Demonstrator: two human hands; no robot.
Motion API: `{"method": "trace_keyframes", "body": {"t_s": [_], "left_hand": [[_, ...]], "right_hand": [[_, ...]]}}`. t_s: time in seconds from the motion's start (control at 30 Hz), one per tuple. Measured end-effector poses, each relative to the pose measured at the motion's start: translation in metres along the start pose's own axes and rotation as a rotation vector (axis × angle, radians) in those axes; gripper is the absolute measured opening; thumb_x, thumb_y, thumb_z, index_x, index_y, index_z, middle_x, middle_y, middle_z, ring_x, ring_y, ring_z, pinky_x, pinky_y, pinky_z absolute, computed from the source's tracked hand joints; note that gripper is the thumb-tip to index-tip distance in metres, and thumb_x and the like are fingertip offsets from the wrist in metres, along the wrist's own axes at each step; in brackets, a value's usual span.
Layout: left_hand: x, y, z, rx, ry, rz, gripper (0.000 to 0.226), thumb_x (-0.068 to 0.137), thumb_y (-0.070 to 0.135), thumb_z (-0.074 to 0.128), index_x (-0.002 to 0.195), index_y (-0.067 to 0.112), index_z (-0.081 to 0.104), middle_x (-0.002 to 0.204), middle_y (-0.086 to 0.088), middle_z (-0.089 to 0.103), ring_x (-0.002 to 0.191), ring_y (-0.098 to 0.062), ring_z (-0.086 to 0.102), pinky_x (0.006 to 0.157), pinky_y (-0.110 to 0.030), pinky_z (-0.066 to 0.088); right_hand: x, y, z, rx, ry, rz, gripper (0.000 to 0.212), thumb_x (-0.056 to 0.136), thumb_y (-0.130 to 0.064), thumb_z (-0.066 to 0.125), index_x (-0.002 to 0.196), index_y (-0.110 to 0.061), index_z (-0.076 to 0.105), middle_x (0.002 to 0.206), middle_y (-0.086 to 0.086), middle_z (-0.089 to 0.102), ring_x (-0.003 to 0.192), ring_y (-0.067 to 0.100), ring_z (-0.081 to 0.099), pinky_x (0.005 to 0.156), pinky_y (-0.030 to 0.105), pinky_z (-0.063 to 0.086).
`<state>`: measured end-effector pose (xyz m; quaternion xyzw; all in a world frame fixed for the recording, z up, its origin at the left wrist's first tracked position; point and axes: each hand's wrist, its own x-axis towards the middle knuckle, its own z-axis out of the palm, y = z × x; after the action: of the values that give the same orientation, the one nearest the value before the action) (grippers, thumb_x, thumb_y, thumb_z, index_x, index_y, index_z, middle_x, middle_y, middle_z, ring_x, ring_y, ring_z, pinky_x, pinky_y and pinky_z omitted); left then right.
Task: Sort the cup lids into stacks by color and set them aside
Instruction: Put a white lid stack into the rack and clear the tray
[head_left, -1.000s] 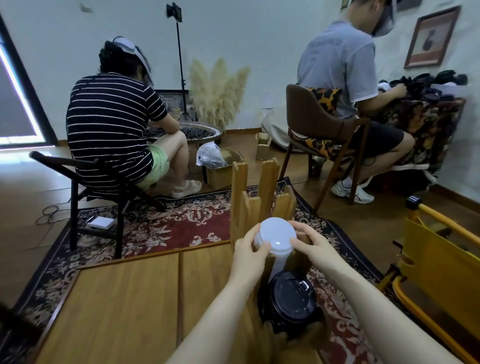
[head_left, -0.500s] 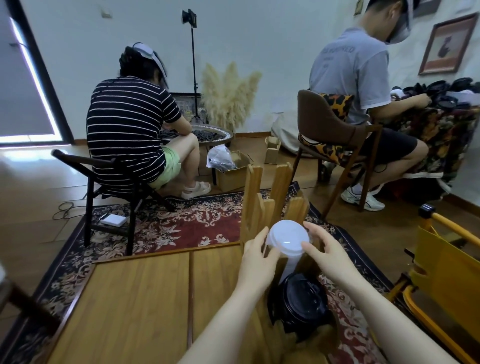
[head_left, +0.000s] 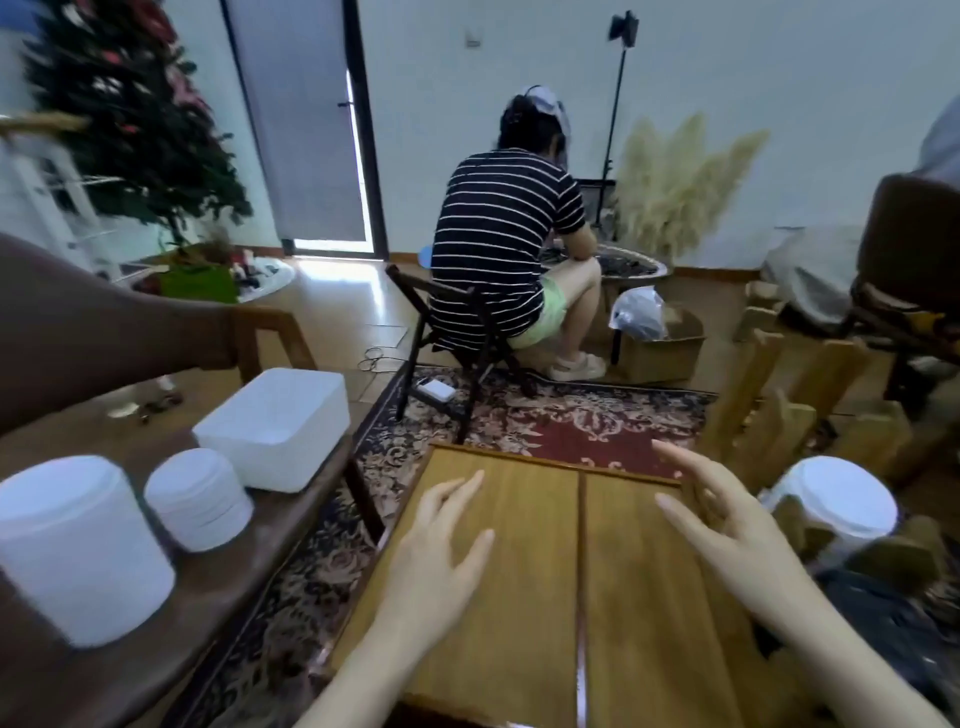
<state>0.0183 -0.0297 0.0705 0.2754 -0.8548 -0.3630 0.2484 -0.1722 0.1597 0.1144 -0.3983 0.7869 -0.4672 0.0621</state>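
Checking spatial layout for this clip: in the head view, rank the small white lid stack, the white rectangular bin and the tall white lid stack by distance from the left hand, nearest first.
From the left hand, over the wooden table:
1. Small white lid stack, on the side bench to its left.
2. White rectangular bin, behind that stack on the bench, farther back.
3. Tall white lid stack, at the far left edge of the view.

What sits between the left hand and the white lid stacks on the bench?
Head view: only patterned rug separates the left hand from the white lid stacks.
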Motion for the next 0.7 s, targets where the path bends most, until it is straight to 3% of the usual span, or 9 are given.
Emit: {"method": "trace_keyframes", "body": {"t_s": [0.07, 0.13, 0.23, 0.4, 0.5, 0.57, 0.67, 0.7], "left_hand": [[-0.014, -0.024, -0.031, 0.053, 0.057, -0.046, 0.053, 0.1, 0.036, 0.055, 0.149, 0.044, 0.036, 0.142, 0.022, 0.035, 0.123, 0.007, 0.042, 0.098, -0.025, 0.044], [-0.026, -0.04, -0.06, 0.074, 0.109, -0.06, 0.053, 0.1, 0.035, 0.056, 0.148, 0.042, 0.036, 0.142, 0.021, 0.036, 0.122, 0.01, 0.039, 0.097, -0.022, 0.042], [-0.036, -0.052, -0.101, 0.154, 0.172, -0.04, 0.053, 0.1, 0.033, 0.057, 0.149, 0.039, 0.037, 0.143, 0.019, 0.035, 0.13, 0.002, 0.037, 0.101, -0.023, 0.039], [-0.016, -0.049, -0.192, 0.315, 0.278, 0.046, 0.056, 0.096, 0.031, 0.06, 0.149, 0.032, 0.042, 0.147, 0.005, 0.041, 0.134, -0.012, 0.038, 0.106, -0.043, 0.043], [0.012, -0.039, -0.261, 0.516, 0.307, 0.119, 0.059, 0.094, 0.027, 0.066, 0.149, 0.032, 0.044, 0.148, 0.0, 0.043, 0.131, -0.019, 0.044, 0.105, -0.043, 0.043], [0.029, -0.035, -0.302, 0.584, 0.2, 0.094, 0.054, 0.094, 0.028, 0.066, 0.144, 0.038, 0.048, 0.143, 0.005, 0.046, 0.127, -0.014, 0.046, 0.106, -0.037, 0.042], [0.043, -0.05, -0.337, 0.479, -0.063, -0.003, 0.043, 0.094, 0.022, 0.068, 0.127, 0.045, 0.054, 0.113, 0.022, 0.052, 0.109, 0.002, 0.053, 0.095, -0.014, 0.044], [0.047, -0.06, -0.344, 0.452, -0.126, -0.044, 0.039, 0.093, 0.021, 0.069, 0.123, 0.043, 0.056, 0.109, 0.023, 0.053, 0.109, 0.0, 0.056, 0.094, -0.015, 0.046]], "right_hand": [[0.002, -0.014, 0.038, 0.051, -0.104, -0.005, 0.046, 0.09, -0.036, 0.061, 0.13, -0.053, 0.047, 0.133, -0.037, 0.043, 0.128, -0.017, 0.035, 0.111, 0.028, 0.03], [0.002, -0.03, 0.074, 0.1, -0.182, -0.005, 0.047, 0.092, -0.032, 0.062, 0.133, -0.049, 0.047, 0.137, -0.03, 0.046, 0.132, -0.004, 0.039, 0.11, 0.029, 0.033], [0.0, -0.053, 0.122, 0.142, -0.273, -0.031, 0.047, 0.092, -0.029, 0.063, 0.134, -0.047, 0.047, 0.133, -0.028, 0.048, 0.128, -0.005, 0.043, 0.102, 0.022, 0.033], [-0.002, -0.086, 0.182, 0.176, -0.399, -0.073, 0.048, 0.094, -0.032, 0.062, 0.132, -0.053, 0.043, 0.135, -0.03, 0.045, 0.129, -0.006, 0.041, 0.104, 0.022, 0.033], [0.006, -0.108, 0.214, 0.202, -0.442, -0.101, 0.049, 0.093, -0.034, 0.062, 0.135, -0.052, 0.043, 0.141, -0.025, 0.045, 0.132, -0.003, 0.04, 0.106, 0.025, 0.033], [0.011, -0.121, 0.233, 0.224, -0.459, -0.105, 0.05, 0.094, -0.033, 0.062, 0.137, -0.049, 0.043, 0.141, -0.023, 0.045, 0.132, -0.002, 0.04, 0.104, 0.023, 0.034], [0.018, -0.137, 0.259, 0.279, -0.497, -0.084, 0.051, 0.094, -0.034, 0.062, 0.139, -0.049, 0.042, 0.139, -0.018, 0.048, 0.13, -0.001, 0.043, 0.096, 0.017, 0.039], [0.021, -0.141, 0.266, 0.293, -0.507, -0.07, 0.051, 0.094, -0.034, 0.062, 0.139, -0.049, 0.041, 0.138, -0.015, 0.048, 0.128, 0.002, 0.044, 0.092, 0.015, 0.041]]}}
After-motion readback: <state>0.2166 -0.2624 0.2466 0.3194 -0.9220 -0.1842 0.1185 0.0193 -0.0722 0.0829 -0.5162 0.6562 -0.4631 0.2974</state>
